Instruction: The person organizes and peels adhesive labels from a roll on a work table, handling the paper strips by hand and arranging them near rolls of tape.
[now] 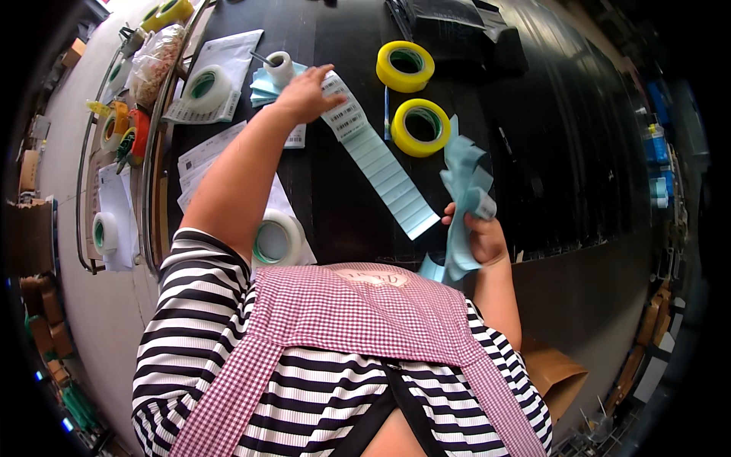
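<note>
A strip of labels (387,174) lies slantwise on the black table, printed white labels at its far end and bare light blue backing toward me. My left hand (306,94) reaches over that far end, its fingers apart and thumb by the strip's edge; whether they touch it I cannot tell. Just left of this hand, a small white roll (280,70) stands by a stack of light blue label sheets (264,88). At the right, my right hand (485,238) is closed round a crumpled bunch of light blue backing strip (461,183), which hangs toward the table's near edge.
Two yellow tape rolls (437,145) lie right of the strip, a thin blue pen (386,114) beside them. Clear tape rolls (277,238) and printed papers (199,161) cover the left side. Black bags (449,30) sit at the back. A metal-railed rack (150,164) stands left.
</note>
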Demonstrator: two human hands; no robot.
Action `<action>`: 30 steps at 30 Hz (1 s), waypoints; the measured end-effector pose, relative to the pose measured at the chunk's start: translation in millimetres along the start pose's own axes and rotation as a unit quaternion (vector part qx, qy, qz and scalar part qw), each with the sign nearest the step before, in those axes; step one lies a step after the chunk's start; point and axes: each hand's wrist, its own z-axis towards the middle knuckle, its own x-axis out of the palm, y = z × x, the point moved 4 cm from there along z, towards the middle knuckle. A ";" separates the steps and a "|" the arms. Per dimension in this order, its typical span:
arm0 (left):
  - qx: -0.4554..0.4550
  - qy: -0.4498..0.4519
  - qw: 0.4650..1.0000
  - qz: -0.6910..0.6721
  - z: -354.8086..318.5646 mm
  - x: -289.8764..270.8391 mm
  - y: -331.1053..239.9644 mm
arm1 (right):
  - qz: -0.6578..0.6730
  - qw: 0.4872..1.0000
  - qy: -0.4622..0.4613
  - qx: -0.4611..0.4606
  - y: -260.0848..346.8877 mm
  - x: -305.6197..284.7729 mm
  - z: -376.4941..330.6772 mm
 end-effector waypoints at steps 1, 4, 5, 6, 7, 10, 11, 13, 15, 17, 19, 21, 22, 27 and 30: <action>-0.009 0.047 0.998 0.031 -6.8 0.5 -9.6 | -0.019 1.000 -0.023 -0.002 -4.6 -1.5 0.5; 0.005 0.097 0.992 0.075 -27.6 6.7 -26.0 | 0.021 0.999 -0.020 0.041 -17.3 -6.4 -1.4; 0.011 0.107 0.988 0.108 -37.7 9.4 -39.2 | 0.020 0.999 -0.008 0.048 -20.6 -7.6 -0.4; 0.026 0.103 0.987 0.120 -45.2 15.0 -48.4 | 0.022 0.999 -0.007 0.048 -21.9 -4.8 1.4; 0.040 0.075 0.990 0.113 -52.6 23.4 -54.2 | 0.025 0.999 -0.006 0.049 -24.7 0.3 3.6; 0.061 0.003 0.995 0.075 -66.7 47.1 -53.5 | 0.010 0.999 0.006 0.046 -30.9 18.2 13.8; 0.062 0.001 0.995 0.073 -69.6 48.5 -50.6 | 0.010 0.999 0.014 0.046 -33.6 21.8 17.2; 0.093 -0.046 0.994 -0.029 -75.5 46.7 -46.7 | 0.008 0.999 0.026 0.040 -31.3 29.6 20.6; 0.089 -0.082 0.989 -0.086 -94.8 31.6 -62.0 | 0.075 0.996 0.044 0.028 -22.9 39.1 19.3; 0.130 -0.102 0.974 -0.157 -121.8 17.4 -79.2 | 0.106 0.993 0.057 0.012 -18.0 27.9 21.3; 0.169 -0.091 0.967 -0.167 -151.7 15.6 -97.6 | 0.113 0.989 0.095 -0.030 -10.3 17.9 25.8; 0.208 -0.003 0.971 -0.121 -177.4 26.6 -108.5 | 0.108 0.989 0.093 -0.032 -2.3 24.0 31.0; 0.212 0.063 0.972 -0.080 -185.0 32.4 -112.4 | 0.116 0.989 0.081 -0.039 -2.0 22.0 34.2; 0.164 0.145 0.917 -0.335 -169.0 20.2 -119.4 | 0.084 0.993 0.034 -0.074 -2.1 57.4 42.7; -0.007 0.203 0.776 -0.597 -156.9 28.3 -128.6 | 0.056 0.995 0.019 -0.080 -13.1 72.9 51.7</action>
